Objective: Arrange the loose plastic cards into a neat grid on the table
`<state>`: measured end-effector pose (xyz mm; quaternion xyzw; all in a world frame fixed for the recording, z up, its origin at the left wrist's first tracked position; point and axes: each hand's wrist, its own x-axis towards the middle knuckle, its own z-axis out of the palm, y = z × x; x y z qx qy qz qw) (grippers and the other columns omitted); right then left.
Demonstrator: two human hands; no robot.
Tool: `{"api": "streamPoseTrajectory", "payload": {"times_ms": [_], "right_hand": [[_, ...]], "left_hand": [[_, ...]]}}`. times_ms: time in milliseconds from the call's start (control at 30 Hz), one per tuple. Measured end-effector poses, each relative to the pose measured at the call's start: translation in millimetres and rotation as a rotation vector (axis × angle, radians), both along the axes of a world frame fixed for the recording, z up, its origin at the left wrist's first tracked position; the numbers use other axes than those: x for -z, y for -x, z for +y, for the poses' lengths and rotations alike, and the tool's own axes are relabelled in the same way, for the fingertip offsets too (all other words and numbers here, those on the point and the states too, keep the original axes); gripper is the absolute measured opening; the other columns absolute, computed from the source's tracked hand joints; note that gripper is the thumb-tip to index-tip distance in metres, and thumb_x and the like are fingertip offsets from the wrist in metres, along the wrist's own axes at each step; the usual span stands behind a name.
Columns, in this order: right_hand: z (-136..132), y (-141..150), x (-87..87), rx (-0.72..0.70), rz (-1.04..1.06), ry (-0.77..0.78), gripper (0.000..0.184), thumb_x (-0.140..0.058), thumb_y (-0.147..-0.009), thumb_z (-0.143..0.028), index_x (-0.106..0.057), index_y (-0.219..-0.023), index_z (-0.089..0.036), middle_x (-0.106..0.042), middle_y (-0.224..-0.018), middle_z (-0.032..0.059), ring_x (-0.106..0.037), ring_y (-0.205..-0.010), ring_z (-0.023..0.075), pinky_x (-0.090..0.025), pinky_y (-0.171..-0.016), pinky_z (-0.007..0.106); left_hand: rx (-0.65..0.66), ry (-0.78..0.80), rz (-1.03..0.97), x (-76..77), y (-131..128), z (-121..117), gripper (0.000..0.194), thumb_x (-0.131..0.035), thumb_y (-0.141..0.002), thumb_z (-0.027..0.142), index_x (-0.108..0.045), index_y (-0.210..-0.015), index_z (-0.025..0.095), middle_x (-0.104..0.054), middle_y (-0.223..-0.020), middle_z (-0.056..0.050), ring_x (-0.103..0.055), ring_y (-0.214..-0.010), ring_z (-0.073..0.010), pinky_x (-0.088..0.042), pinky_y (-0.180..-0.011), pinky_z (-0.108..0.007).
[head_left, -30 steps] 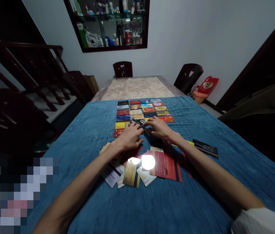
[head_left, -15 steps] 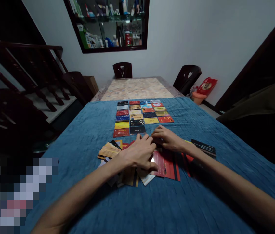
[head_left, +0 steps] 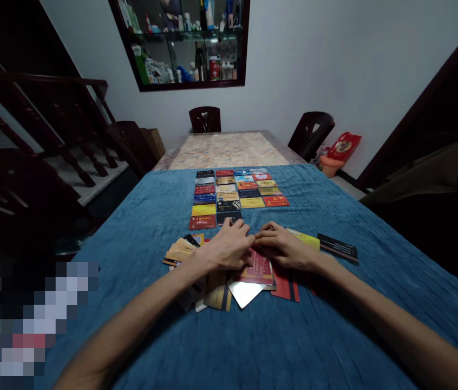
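Item, left hand (head_left: 232, 246): fingers curled and narrow, over the near pile; I cannot tell whether they grip a card.
Item, right hand (head_left: 288, 248): fingers bent and drawn in, meeting the left fingertips; grip also hidden from me.
Item, red card (head_left: 259, 268): just beneath both hands, lying over part of a pale card (head_left: 246, 293). Risk, in my judgement: cards lying this flat and overlapped could come up two at once, or a pinch could slide off a thin edge.
Item, laid-out cards: rows and columns at the far side of the pile. The near dark card (head_left: 228, 217) is partly hidden by the left fingers; a low knuckle could knock it askew.
Item, fanned tan cards (head_left: 180, 251): left of the pile, close to the left wrist; a dragging forearm might scatter them.
Item, yellow card (head_left: 308, 239) and black card (head_left: 338, 248): right side, beyond the right forearm; a wide elbow sweep could shift them.
Item, blue cloth (head_left: 221, 352): wrinkled; a tug from either forearm could, I judge, skew the columns.
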<state>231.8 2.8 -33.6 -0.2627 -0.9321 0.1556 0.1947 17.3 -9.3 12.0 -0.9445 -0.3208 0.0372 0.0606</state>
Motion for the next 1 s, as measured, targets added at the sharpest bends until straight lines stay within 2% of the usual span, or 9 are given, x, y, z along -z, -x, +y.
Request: {"api": "streamPoseTrajectory", "payload": {"times_ms": [200, 467, 733, 900, 1000], "right_hand": [[-2.1, -6.6, -0.5, -0.021, -0.023, -0.077, 0.025, -0.056, -0.089, -0.020, -0.071, -0.110, -0.020, -0.069, -0.119, 0.0099, -0.048, -0.112, 0.0267, -0.044, -0.099, 0.049], [-6.8, -7.5, -4.1, -0.058, -0.064, -0.078, 0.038, -0.059, -0.086, -0.018, -0.066, -0.123, -0.020, -0.068, -0.123, 0.0096, -0.047, -0.116, 0.0273, -0.042, -0.100, 0.050], [-6.8, -8.6, -8.9, -0.091, -0.069, -0.101, 0.031, -0.058, -0.090, -0.023, -0.070, -0.119, -0.020, -0.071, -0.119, 0.0104, -0.050, -0.112, 0.0272, -0.041, -0.099, 0.051], [-6.0, -12.5, -7.6, -0.089, -0.063, -0.110, 0.028, -0.060, -0.092, -0.028, -0.071, -0.117, -0.022, -0.072, -0.119, 0.0101, -0.051, -0.113, 0.0272, -0.040, -0.098, 0.050], [-6.6, -14.6, -8.5, -0.088, -0.051, -0.113, 0.026, -0.061, -0.093, -0.029, -0.073, -0.115, -0.023, -0.073, -0.116, 0.0097, -0.052, -0.113, 0.0266, -0.041, -0.097, 0.049]], "left_hand": [[0.042, -0.018, -0.004, 4.1, 1.5, 2.2, 0.024, -0.062, -0.086, 0.034, -0.064, -0.101, 0.016, -0.062, -0.107, -0.013, -0.051, -0.107, -0.0301, -0.037, -0.085, -0.044], [0.066, -0.005, 0.005, 7.7, -6.8, -2.8, 0.014, -0.054, -0.087, 0.016, -0.068, -0.088, 0.013, -0.068, -0.093, -0.012, -0.056, -0.097, -0.0272, -0.036, -0.082, -0.043], [0.045, 0.046, -0.054, 8.7, -7.2, -14.1, 0.038, -0.054, -0.091, 0.046, -0.069, -0.076, 0.015, -0.068, -0.085, -0.013, -0.059, -0.093, -0.0290, -0.039, -0.081, -0.043], [0.024, 0.059, -0.052, 8.4, -8.3, -17.1, 0.039, -0.053, -0.090, 0.050, -0.069, -0.087, 0.014, -0.068, -0.091, -0.014, -0.059, -0.094, -0.0304, -0.041, -0.081, -0.043], [0.020, 0.064, -0.067, 8.2, -7.9, -16.4, 0.035, -0.052, -0.090, 0.046, -0.068, -0.086, 0.016, -0.069, -0.090, -0.013, -0.060, -0.093, -0.0295, -0.042, -0.082, -0.043]]}}
